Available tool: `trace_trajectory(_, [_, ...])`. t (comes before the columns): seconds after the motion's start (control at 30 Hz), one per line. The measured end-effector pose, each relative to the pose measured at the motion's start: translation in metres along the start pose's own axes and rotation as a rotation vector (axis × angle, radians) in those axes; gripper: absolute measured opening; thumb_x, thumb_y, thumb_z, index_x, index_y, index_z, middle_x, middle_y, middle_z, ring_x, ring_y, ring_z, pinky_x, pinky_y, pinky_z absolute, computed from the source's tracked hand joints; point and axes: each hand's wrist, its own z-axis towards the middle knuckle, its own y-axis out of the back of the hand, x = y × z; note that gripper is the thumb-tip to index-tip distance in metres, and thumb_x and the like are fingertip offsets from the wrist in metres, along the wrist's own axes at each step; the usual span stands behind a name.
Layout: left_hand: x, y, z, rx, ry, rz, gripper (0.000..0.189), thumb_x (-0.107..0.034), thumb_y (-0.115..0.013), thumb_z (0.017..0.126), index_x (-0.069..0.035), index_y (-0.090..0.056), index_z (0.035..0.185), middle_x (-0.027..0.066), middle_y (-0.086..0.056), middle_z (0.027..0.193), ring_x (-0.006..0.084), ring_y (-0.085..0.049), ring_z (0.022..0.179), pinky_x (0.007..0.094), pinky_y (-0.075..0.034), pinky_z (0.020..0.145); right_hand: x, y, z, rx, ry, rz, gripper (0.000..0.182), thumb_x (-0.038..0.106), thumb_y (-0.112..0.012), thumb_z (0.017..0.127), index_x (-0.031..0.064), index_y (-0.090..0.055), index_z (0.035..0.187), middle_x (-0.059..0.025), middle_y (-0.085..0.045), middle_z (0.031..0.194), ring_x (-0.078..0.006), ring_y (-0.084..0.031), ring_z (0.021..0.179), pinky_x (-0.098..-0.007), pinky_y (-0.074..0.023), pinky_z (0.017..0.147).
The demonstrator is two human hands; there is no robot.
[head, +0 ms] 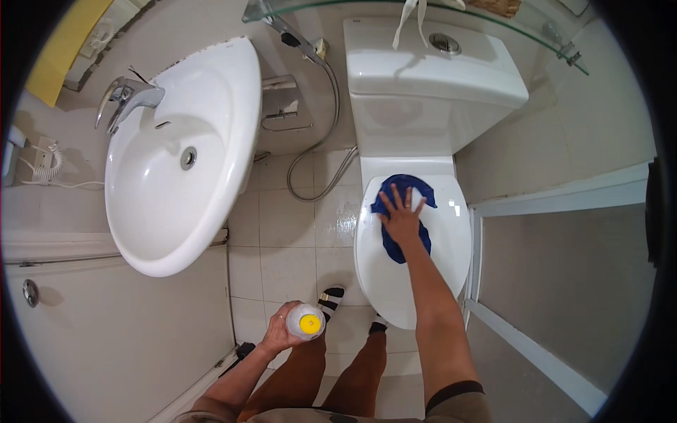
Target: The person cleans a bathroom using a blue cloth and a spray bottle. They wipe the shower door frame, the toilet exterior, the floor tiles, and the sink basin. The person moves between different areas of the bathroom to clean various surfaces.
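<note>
My right hand [403,218] lies spread and flat on a dark blue cloth [394,246]. Beneath the cloth is the shut white lid [449,248] of a toilet; the cloth covers part of the lid's rear half, towards the cistern. Lower down, in front of my body, my left hand [283,329] is wrapped around a clear bottle [292,317] with a yellow cap [310,323]. I look down on the bottle's top, so most of its body is hidden.
A white washbasin [158,222] with a chrome faucet [132,100] stands at left. A metal hose [337,100] hangs between it and the toilet cistern [402,121]. Above the cistern runs a glass shelf [344,4]. A framed panel [560,264] bounds the right side.
</note>
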Motion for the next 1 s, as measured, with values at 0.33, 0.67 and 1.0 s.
trace_trajectory(0.33, [-0.096, 0.018, -0.022, -0.413, 0.148, -0.023, 0.068, -0.028, -0.080, 0.053, 0.000, -0.048, 0.106, 0.0128, -0.059, 0.094, 0.0244, -0.061, 0.083, 0.0327, -0.050, 0.073, -0.125, 0.021, -0.158, 0.170, -0.353, 0.243, 0.042, -0.002, -0.058, 0.064, 0.0098, -0.054, 0.105, -0.0208, -0.044, 0.117, -0.0410, -0.047, 0.101, -0.0440, -0.0431, 0.084])
trace_trajectory(0.67, [-0.200, 0.174, -0.032, -0.910, 0.097, -0.345, 0.071, -0.014, -0.082, 0.055, -0.001, -0.044, 0.113, 0.0085, -0.054, 0.102, 0.0187, -0.055, 0.093, 0.0318, -0.046, 0.082, -0.011, 0.332, -0.055, -0.064, 0.125, 0.692, 0.028, -0.006, -0.052, 0.063, -0.0001, -0.058, 0.090, -0.0163, -0.056, 0.089, -0.0299, -0.056, 0.083, -0.0328, -0.0434, 0.077])
trace_trajectory(1.0, [-0.142, 0.327, 0.008, -1.079, 0.031, -0.311, 0.056, -0.011, -0.079, 0.059, 0.002, -0.050, 0.106, 0.0086, -0.058, 0.097, 0.0168, -0.057, 0.088, 0.0291, -0.046, 0.079, 0.264, 0.488, 0.058, -0.351, 0.612, 0.980, 0.033, -0.003, -0.056, 0.063, 0.0047, -0.057, 0.096, -0.0151, -0.051, 0.098, -0.0288, -0.055, 0.089, -0.0291, -0.0429, 0.079])
